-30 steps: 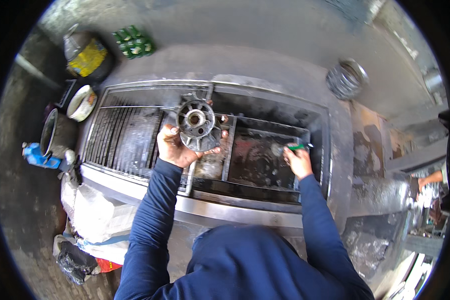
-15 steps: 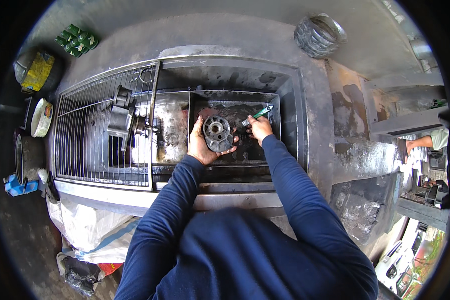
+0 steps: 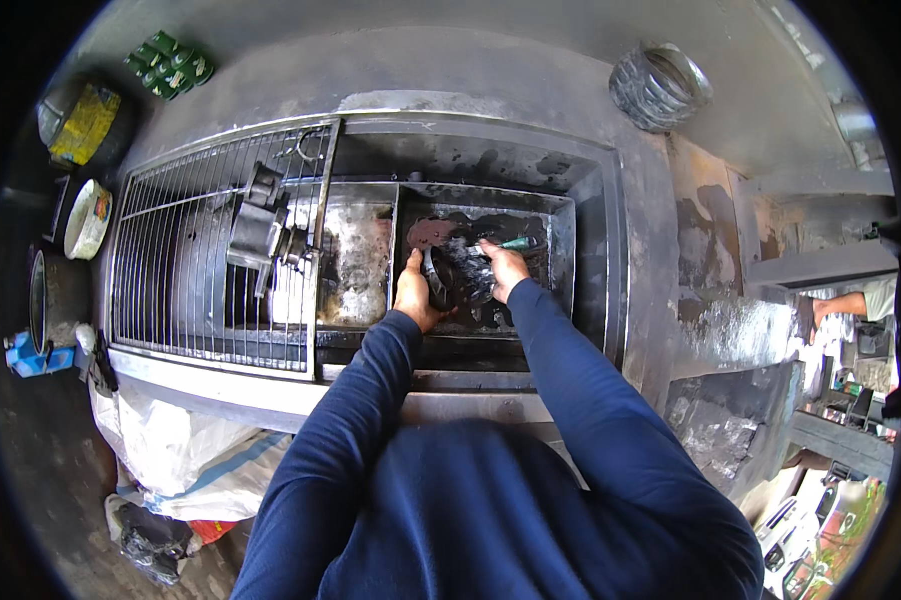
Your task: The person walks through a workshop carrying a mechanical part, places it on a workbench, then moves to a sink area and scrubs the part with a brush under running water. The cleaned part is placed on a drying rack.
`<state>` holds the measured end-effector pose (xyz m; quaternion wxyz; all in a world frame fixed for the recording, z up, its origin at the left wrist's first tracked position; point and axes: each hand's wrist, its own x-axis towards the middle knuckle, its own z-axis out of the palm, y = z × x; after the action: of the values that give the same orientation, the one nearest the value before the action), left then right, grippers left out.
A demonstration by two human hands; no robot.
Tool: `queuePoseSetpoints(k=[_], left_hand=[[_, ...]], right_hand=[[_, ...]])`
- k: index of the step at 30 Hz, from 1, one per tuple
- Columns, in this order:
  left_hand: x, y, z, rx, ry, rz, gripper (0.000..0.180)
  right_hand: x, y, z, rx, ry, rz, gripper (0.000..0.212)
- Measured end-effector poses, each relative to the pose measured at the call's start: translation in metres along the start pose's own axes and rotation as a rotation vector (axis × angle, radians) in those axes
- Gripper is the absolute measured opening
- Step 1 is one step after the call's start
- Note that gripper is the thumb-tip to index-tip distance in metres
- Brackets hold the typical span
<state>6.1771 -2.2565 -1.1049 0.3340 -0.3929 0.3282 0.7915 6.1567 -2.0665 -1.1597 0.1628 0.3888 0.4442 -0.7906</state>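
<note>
Over the right compartment of a metal wash basin (image 3: 567,235), my left hand (image 3: 413,292) grips a dark round metal hub (image 3: 439,279). The hub is tipped up on edge, its face toward my right hand. My right hand (image 3: 507,268) is closed on a green-handled brush (image 3: 519,243), close to the hub's right side. Between the two, liquid splashes in a blur, so the bristles are hard to make out. Wet, dark liquid with a reddish patch (image 3: 428,233) lies on the compartment floor.
A wire rack (image 3: 160,270) spans the basin's left part, bearing a grey metal casting with a shaft (image 3: 255,232). Green bottles (image 3: 170,65) and a ribbed dark container (image 3: 658,88) stand beyond. Pots and a white tub (image 3: 88,219) line the left. Another person's arm (image 3: 838,305) shows far right.
My left hand has turned the hub from face-up to on edge. My right hand has brought the brush lower and nearer the hub, and liquid now splashes between them.
</note>
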Motion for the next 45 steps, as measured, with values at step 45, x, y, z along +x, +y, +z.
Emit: queuePoseSetpoints(k=[45], left_hand=[[-0.005, 0.004, 0.0, 0.086, -0.206, 0.053, 0.07]], right_hand=[[-0.034, -0.036, -0.002, -0.542, -0.068, -0.798, 0.021]])
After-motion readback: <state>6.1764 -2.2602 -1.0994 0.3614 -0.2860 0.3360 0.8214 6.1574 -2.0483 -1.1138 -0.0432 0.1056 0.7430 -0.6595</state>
